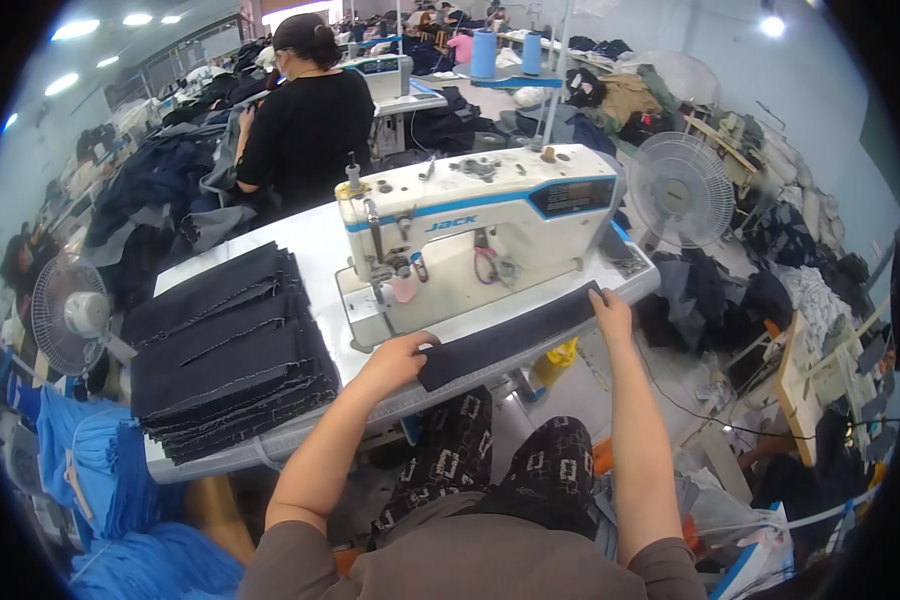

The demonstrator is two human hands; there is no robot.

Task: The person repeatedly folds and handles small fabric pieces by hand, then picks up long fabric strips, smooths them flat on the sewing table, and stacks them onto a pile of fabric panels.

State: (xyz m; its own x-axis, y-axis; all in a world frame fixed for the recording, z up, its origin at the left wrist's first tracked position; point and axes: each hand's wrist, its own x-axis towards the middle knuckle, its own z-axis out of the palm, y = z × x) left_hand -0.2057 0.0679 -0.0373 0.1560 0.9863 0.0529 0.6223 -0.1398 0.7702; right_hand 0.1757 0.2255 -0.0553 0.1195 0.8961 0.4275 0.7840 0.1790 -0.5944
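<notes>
A long strip of dark denim fabric (510, 338) stretches between my two hands along the front edge of the sewing table. Its left end is gripped by my left hand (398, 362), thumb and fingers closed on it. At the far right end, my right hand (611, 312) pinches the corner. Just behind the strip stands a white and blue sewing machine (470, 215), its needle area near my left hand. A tall stack of dark denim pieces (230, 350) with frayed edges lies on the table's left side.
Blue fabric bundles (95, 450) hang left of the white table (315, 235). Fans stand at left (85, 314) and right (676, 192). A person in black (315, 125) works beyond the machine. Cloth heaps surround the area, and a wooden frame (795, 390) stands at right.
</notes>
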